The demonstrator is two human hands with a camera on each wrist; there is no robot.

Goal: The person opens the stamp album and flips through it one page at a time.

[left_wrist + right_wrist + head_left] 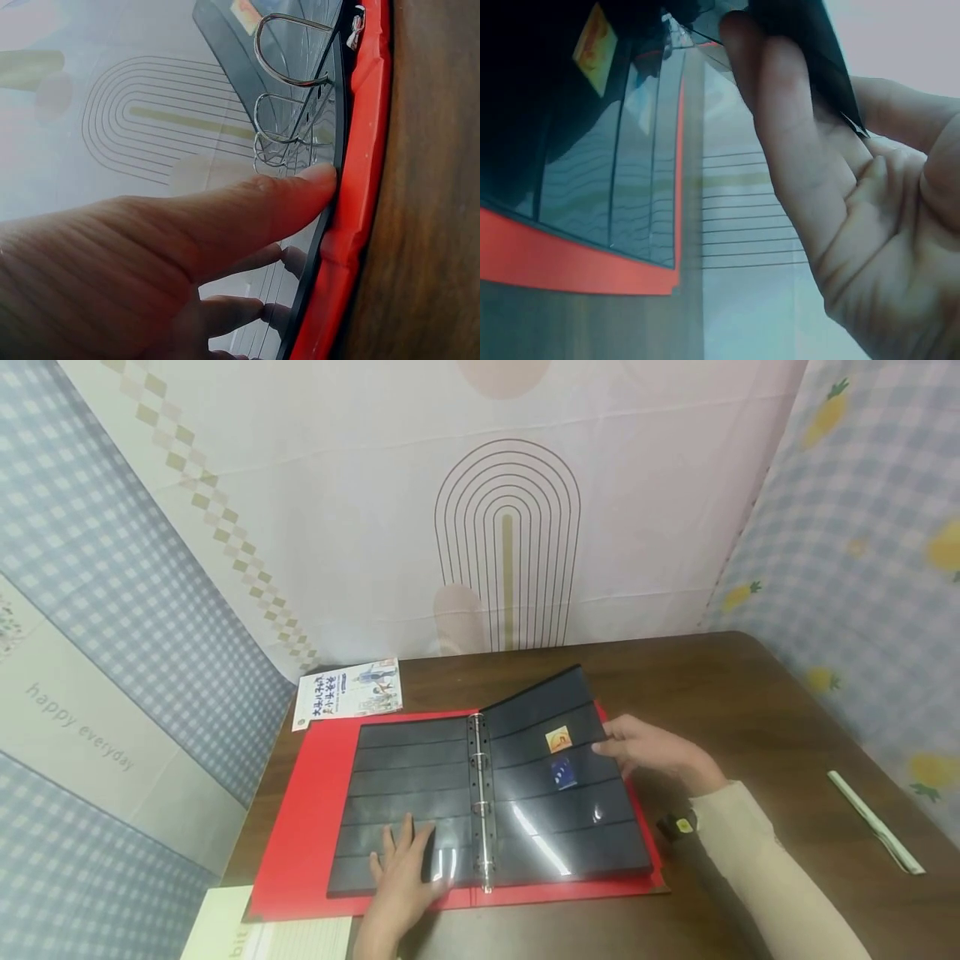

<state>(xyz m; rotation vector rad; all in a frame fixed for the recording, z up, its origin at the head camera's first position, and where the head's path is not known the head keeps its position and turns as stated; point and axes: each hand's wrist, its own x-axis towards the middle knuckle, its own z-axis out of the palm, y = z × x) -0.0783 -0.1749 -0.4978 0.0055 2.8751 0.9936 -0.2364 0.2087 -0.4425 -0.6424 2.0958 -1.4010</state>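
A red ring binder [300, 827] lies open on the brown table. Its black stock pages [405, 777] hang on metal rings [480, 802]. My left hand [405, 860] rests flat on the lower part of the left page, fingers straight; the left wrist view shows a fingertip [300, 195] by the rings [289, 52] and the red cover [360, 187]. My right hand [637, 747] pinches the outer edge of the right page [570, 827], which is lifted at its far corner. That page holds an orange stamp [558, 740] and a blue stamp [564, 772]. The right wrist view shows my fingers [780, 112] round the page edge, and the orange stamp [595, 46].
A printed booklet [348, 689] lies behind the binder at the left. A white and green pen [873, 821] lies at the right of the table [750, 693]. Pale paper [225, 927] sits at the near left corner. Cloth backdrops close in three sides.
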